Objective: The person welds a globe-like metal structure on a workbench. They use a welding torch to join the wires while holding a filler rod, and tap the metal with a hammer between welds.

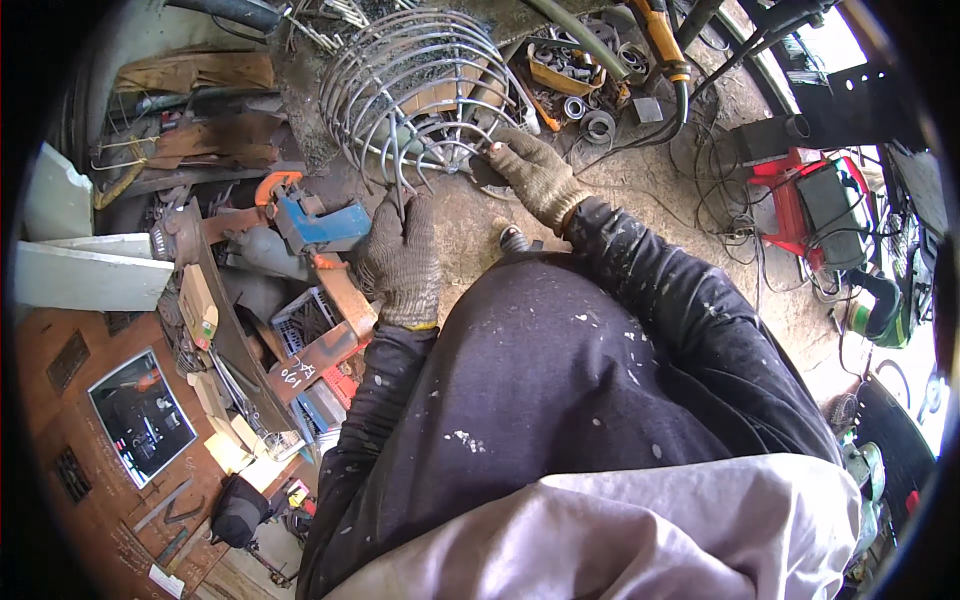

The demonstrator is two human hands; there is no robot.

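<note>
A round cage of bent metal rods [420, 72] rests on the worktop in front of me, its open ribs curving toward me. My left hand [402, 262], in a knitted work glove, is closed around a rod end at the cage's near left edge. My right hand [540, 182], gloved alike, is closed at the near right edge of the cage, where the rod ends meet. Beside its fingertips shows a small dark flat piece [487, 172]; whether that hand grips it too, I cannot tell.
A blue vise-like tool [325, 225] with an orange part stands left of my left hand. A yellow tray of metal parts [566, 70] sits far right of the cage, near metal rings [598, 127]. Cables [715, 180] trail toward a red-framed machine [800, 205] at right.
</note>
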